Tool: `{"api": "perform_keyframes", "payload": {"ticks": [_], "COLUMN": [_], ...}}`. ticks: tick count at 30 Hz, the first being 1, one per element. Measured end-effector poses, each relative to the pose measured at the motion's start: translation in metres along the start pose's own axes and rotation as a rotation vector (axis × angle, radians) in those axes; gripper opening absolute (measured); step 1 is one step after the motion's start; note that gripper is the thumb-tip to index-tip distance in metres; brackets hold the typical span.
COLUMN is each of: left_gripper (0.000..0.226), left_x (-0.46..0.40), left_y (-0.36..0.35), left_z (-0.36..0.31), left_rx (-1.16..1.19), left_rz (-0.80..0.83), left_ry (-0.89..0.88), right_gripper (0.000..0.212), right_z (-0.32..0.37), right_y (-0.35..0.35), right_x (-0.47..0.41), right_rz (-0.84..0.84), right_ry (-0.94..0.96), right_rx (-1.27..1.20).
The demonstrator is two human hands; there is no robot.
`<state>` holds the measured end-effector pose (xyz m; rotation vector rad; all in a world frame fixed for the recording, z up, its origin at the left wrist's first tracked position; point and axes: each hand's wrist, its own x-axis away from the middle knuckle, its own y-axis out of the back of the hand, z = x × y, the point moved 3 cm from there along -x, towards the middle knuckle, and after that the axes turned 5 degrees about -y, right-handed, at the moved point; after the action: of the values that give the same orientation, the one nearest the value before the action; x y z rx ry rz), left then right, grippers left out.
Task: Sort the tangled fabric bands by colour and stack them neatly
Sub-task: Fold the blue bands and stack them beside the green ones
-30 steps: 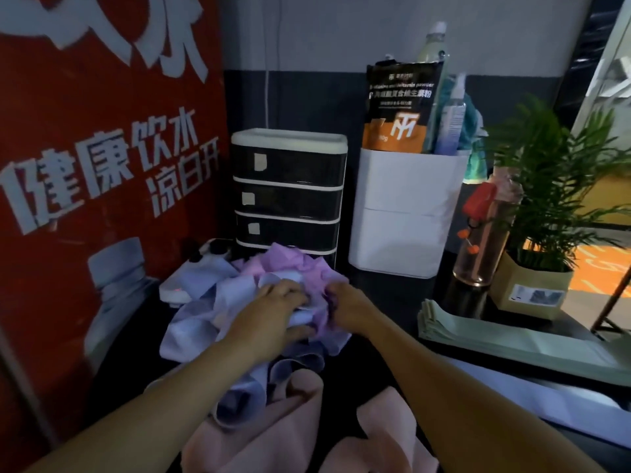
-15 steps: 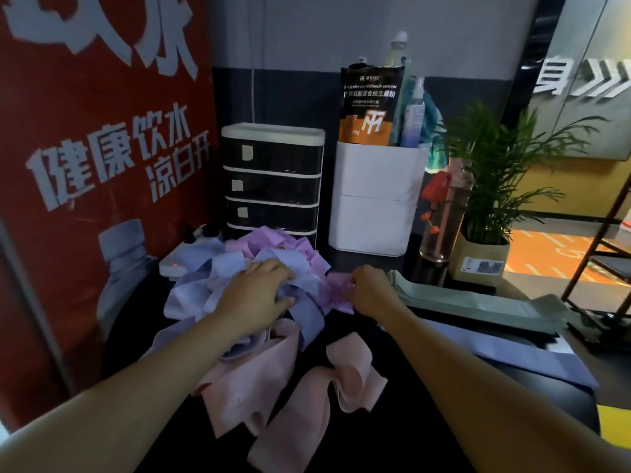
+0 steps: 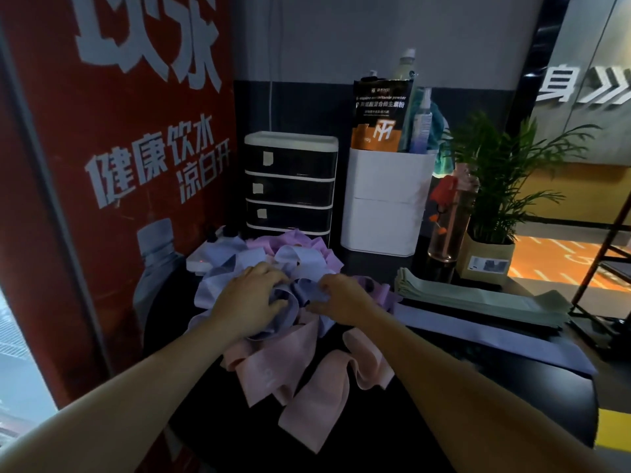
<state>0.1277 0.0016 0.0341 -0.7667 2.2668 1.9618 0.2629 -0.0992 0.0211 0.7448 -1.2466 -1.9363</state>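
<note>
A tangled heap of fabric bands (image 3: 300,257) in lavender-blue and pink-purple lies on the black table (image 3: 444,421) before the drawers. My left hand (image 3: 251,295) grips a blue-purple band (image 3: 307,295) in the heap. My right hand (image 3: 341,297) pinches the same band close beside it. Loose pale pink bands (image 3: 300,367) sprawl in front of the heap, nearer me. At the right lies a flat stack of green bands (image 3: 478,297), and in front of it a flat lavender band (image 3: 478,331).
A black drawer unit (image 3: 290,186) and a white bin (image 3: 386,203) with a pouch and bottles stand behind the heap. A drink bottle (image 3: 447,220) and a potted plant (image 3: 495,206) stand at the back right. A red panel (image 3: 102,165) borders the left.
My right hand has come back left from the heap's right edge and now pinches the blue-purple band next to my left hand. The camera has shifted slightly.
</note>
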Motion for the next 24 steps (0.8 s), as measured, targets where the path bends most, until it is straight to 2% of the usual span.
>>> {"api": "perform_keyframes", "payload": {"ticks": [2, 4, 5, 9, 12, 14, 15, 18, 20, 22, 24], "left_gripper": [0.039, 0.041, 0.041, 0.038, 0.028, 0.016, 0.018, 0.042, 0.055, 0.051, 0.037], "left_x": [0.004, 0.006, 0.006, 0.001, -0.012, -0.022, -0.028, -0.044, -0.055, -0.066, -0.073], "left_y": [-0.002, -0.003, -0.003, 0.002, 0.006, 0.013, 0.018, 0.041, 0.052, 0.059, 0.062], "left_z": [0.008, 0.013, 0.015, 0.017, 0.016, 0.012, 0.010, -0.006, -0.015, -0.026, -0.036], "left_rx": [0.032, 0.078, 0.096, 0.205, 0.304, 0.361, 0.379, 0.464, 0.555, 0.618, 0.590], "left_rz": [0.024, 0.035, 0.033, 0.021, -0.019, -0.074, -0.108, -0.217, -0.229, -0.197, -0.147], "left_ry": [0.026, 0.040, 0.039, 0.068, 0.051, 0.041, 0.031, 0.004, -0.005, -0.037, -0.080], "right_gripper": [0.039, 0.019, 0.016, 0.020, 0.020, 0.021, 0.021, 0.020, 0.019, 0.019, 0.019], "right_z": [0.002, 0.003, 0.004, 0.015, 0.019, 0.023, 0.026, 0.037, 0.043, 0.046, 0.048], "right_y": [-0.008, -0.010, -0.008, 0.014, 0.051, 0.077, 0.088, 0.118, 0.132, 0.142, 0.153], "right_x": [0.000, -0.001, -0.002, -0.007, -0.009, -0.010, -0.010, -0.008, -0.007, -0.005, -0.002], "right_rz": [-0.002, -0.047, -0.067, -0.163, -0.345, -0.454, -0.479, -0.509, -0.529, -0.571, -0.622], "right_ry": [-0.025, -0.043, -0.057, -0.004, -0.004, 0.018, 0.037, 0.112, 0.171, 0.214, 0.231], "right_rx": [0.060, 0.102, 0.110, 0.078, -0.199, -0.295, -0.322, -0.375, -0.365, -0.335, -0.318]}}
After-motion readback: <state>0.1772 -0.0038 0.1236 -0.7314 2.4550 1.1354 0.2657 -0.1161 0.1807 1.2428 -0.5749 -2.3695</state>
